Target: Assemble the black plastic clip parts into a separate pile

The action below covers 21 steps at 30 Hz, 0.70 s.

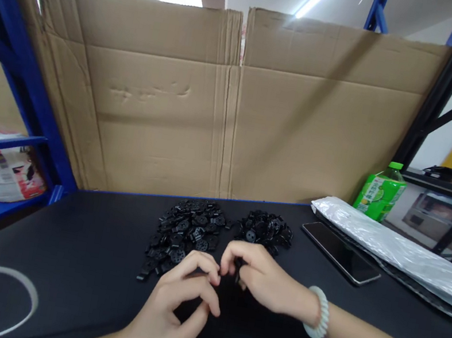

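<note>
Two heaps of small black plastic parts lie on the table, a larger left heap [184,231] and a smaller right heap [265,228]. Several pieces show round, holed discs. In front of the heaps, my left hand [185,301] is closed, its thumb and fingertips bent together; what they hold, if anything, blends into the black surface. My right hand [255,273] almost meets it, fingers curled down beside the smaller heap. Between its fingers shows a small black plastic part [239,266], partly hidden. A pale coiled band [318,313] circles my right wrist.
On the black tabletop [75,253], a phone [340,252] lies right of the heaps, beside a silvery plastic-wrapped package [395,251]. A green bottle [382,192] stands behind that. Cardboard panels [167,106] wall the back. A white cable [29,292] loops at left.
</note>
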Tool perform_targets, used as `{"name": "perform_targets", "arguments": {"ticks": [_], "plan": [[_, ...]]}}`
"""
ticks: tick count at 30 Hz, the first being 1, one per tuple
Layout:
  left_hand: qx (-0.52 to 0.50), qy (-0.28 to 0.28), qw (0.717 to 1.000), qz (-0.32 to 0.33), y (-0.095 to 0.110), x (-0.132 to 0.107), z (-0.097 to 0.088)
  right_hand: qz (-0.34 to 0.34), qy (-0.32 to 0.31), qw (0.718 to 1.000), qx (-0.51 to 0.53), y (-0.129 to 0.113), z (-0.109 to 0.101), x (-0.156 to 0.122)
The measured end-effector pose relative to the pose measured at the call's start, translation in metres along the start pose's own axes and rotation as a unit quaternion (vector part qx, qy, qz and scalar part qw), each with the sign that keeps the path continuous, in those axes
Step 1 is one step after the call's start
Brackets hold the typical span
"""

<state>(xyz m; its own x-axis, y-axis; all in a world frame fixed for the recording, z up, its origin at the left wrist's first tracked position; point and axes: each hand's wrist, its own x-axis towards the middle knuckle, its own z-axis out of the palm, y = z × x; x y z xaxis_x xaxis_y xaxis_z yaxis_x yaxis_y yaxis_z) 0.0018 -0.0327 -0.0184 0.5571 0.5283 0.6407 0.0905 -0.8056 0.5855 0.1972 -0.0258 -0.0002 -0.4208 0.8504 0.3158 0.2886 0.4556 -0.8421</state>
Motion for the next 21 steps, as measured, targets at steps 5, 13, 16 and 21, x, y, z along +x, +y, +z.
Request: {"name": "perform_targets", "arguments": {"ticks": [5,13,16,21], "plan": [[0.043,-0.042,0.997,-0.057,0.002,0.001,0.004,-0.056,0.157,0.981,-0.103,0.007,-0.056,0.021],[0.039,0.078,0.977,-0.194,-0.015,0.043,0.066,0.022,0.176,0.976,-0.123,0.051,-0.103,0.047],[0.043,0.098,0.966,-0.236,-0.023,0.067,0.084,0.033,0.177,0.975,-0.132,0.059,-0.107,0.040],[0.029,0.085,0.956,-0.280,-0.028,0.089,0.096,0.051,0.257,0.957,-0.125,0.075,-0.116,0.022]]}}
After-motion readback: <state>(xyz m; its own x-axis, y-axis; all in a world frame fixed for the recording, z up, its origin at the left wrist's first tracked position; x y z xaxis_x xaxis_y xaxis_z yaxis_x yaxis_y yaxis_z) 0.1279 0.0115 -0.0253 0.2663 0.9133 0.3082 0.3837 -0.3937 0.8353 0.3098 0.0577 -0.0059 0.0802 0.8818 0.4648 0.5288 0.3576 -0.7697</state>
